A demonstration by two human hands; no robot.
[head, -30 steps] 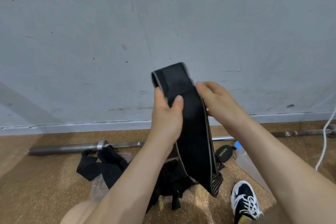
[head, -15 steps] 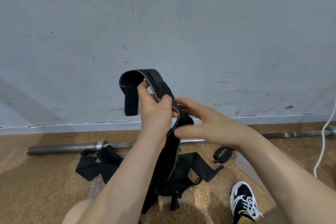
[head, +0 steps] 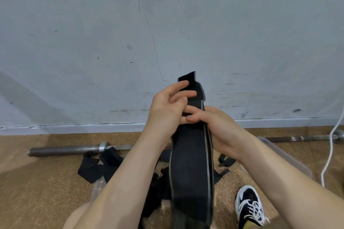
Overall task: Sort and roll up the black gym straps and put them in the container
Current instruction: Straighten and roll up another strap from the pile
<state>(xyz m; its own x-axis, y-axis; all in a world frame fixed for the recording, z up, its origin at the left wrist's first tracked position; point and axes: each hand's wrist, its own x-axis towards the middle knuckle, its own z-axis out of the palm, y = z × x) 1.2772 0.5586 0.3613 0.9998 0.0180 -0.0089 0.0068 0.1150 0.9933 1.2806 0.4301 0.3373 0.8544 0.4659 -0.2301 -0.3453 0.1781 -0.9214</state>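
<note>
- The wide black strap (head: 190, 163) hangs upright in front of the wall, held above the floor (head: 46, 182).
- Left hand (head: 167, 111): grip clamped on the strap's left edge, upper fingers spread across its top end.
- Right hand (head: 217, 126): grip clamped on its right edge.
- More black straps (head: 100, 167) lie on the floor below, near the clear container (head: 284, 156).

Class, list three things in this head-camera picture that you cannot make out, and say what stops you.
1. Lower end of the held strap: cut off by the bottom edge.
2. Container: the right forearm covers most of it, so its contents are hidden.
3. Label on the small roll: too small to read.
4. Strap pile on the floor: the left forearm hides part, so no count.
</note>
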